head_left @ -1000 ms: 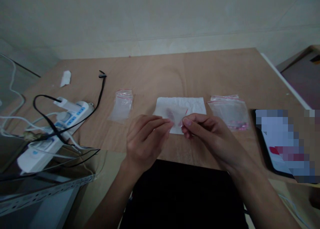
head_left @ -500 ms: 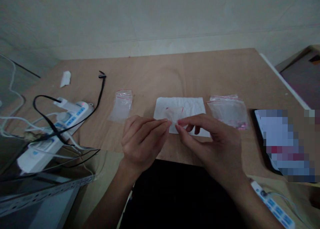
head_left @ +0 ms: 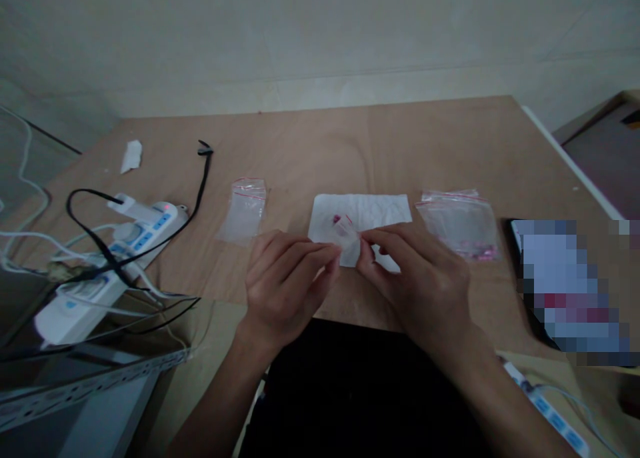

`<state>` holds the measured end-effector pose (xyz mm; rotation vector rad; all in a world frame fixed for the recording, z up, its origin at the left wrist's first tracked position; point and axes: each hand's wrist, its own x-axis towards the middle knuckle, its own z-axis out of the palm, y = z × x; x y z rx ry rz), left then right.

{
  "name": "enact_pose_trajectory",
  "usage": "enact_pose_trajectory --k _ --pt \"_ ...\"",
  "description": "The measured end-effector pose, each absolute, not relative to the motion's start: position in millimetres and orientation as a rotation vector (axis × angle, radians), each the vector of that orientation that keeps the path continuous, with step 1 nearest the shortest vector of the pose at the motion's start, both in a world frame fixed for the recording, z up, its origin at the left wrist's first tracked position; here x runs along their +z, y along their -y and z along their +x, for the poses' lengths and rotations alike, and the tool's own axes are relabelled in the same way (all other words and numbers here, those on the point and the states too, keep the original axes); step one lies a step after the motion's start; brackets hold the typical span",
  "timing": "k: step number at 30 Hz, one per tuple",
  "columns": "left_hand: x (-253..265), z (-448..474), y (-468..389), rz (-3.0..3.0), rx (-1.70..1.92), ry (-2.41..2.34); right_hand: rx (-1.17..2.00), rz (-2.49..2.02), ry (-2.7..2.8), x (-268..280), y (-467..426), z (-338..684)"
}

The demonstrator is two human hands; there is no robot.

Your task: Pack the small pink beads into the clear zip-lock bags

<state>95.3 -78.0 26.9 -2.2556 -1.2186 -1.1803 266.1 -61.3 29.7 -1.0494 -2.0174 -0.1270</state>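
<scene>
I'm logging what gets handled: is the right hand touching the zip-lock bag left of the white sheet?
No, the right hand pinches another clear bag over the white sheet, well apart from the zip-lock bag.

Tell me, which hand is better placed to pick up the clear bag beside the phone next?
Probably the right hand: it is nearer the clear bag, and the left hand would have to reach past. The right seems to pinch thin plastic, though.

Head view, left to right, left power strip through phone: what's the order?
White-and-blue plastic power strip, clear red-sealed plastic bag, left hand, small clear red-lined plastic bag, right hand, clear plastic bags with pink bits, black-edged phone.
</scene>
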Motion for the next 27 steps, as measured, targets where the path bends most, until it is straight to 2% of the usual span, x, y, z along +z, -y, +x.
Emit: enact_pose_trajectory --k 3,9,15,20,27 --pt "28.4 93.7 77.6 -2.291 -1.162 1.238 0.052 -1.082 2.037 31.2 59.7 271.0" --pt "30.6 88.5 78.1 -2.323 -1.183 1.231 0.902 -1.096 1.792 38.9 55.4 278.7" --pt "24.5 84.1 80.0 -2.339 -1.143 1.197 1.244 -1.137 1.604 37.7 50.0 273.3" --pt "24.7 83.7 82.9 -2.347 -1.164 1.257 1.279 -1.058 1.564 33.0 50.1 273.0" --pt "30.0 98.5 77.3 -2.584 -1.15 1.71 0.891 -0.871 1.912 34.2 64.5 274.6"
